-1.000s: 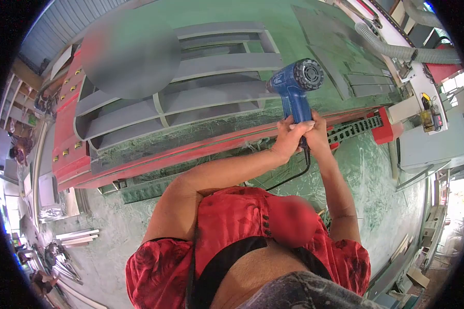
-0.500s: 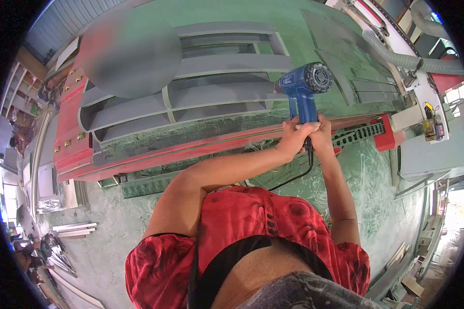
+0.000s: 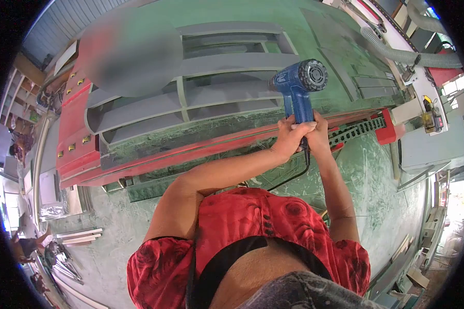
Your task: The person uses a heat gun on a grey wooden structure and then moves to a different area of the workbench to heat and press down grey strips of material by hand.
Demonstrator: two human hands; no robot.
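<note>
A blue heat gun (image 3: 294, 80) is held above the worktable's near edge, its nozzle pointing left toward a grey slatted frame (image 3: 224, 91). My left hand (image 3: 290, 136) is closed around the lower end of the handle. Pressed in beside it, my right hand (image 3: 318, 133) grips the same handle from the right. A black cord (image 3: 294, 178) hangs from the base of the handle. The frame has long curved-edge boards joined by crosspieces and lies on the green tabletop (image 3: 273, 15). A blurred patch hides its left part.
A red rail (image 3: 191, 149) runs along the table's near side, with a black cable chain (image 3: 358, 131) at the right. A grey ribbed hose (image 3: 392, 54) hangs by the machine at upper right. White strips (image 3: 80, 236) lie on the floor at left.
The heat gun and both hands have shifted slightly left, while the frame appears a little farther right in view. The nozzle now sits farther left along the frame. Both hands keep their grip.
</note>
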